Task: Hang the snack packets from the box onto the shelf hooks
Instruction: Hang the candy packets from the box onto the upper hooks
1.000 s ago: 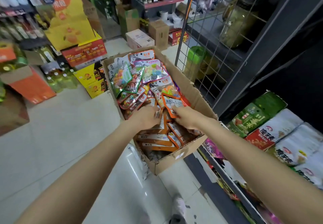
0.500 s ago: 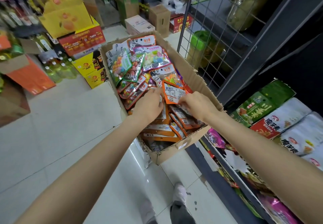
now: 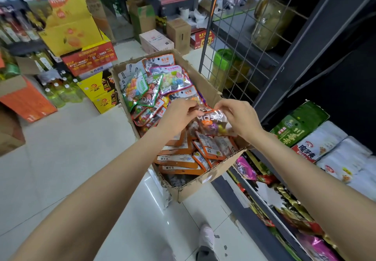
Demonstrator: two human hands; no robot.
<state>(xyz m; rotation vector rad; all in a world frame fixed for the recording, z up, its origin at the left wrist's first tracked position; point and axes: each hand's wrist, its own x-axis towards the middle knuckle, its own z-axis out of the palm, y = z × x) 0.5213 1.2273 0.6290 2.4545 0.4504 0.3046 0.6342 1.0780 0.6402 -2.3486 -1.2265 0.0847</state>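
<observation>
An open cardboard box (image 3: pixel 205 187) stands on the floor, filled with several snack packets (image 3: pixel 173 81), clear and colourful at the far end, orange-edged ones at the near end. Both hands hold one clear orange-trimmed packet of coloured candy (image 3: pixel 213 123) just above the box's right side. My left hand (image 3: pixel 179 114) grips its left edge, my right hand (image 3: pixel 238 116) pinches its top right. A wire grid panel (image 3: pixel 240 43) rises behind the box on the right; no hooks are visible on it.
Dark shelving (image 3: pixel 305 61) on the right carries green and white snack bags (image 3: pixel 317 138), with more packets low down. Stacked yellow, red and orange cartons (image 3: pixel 81 43) and drink bottles (image 3: pixel 59 91) line the left. A white tiled floor (image 3: pixel 67 155) lies between. My shoe (image 3: pixel 206 240) is below.
Both hands have come up out of the packets in the box, lifting one candy packet and turning it from its printed back to its clear front.
</observation>
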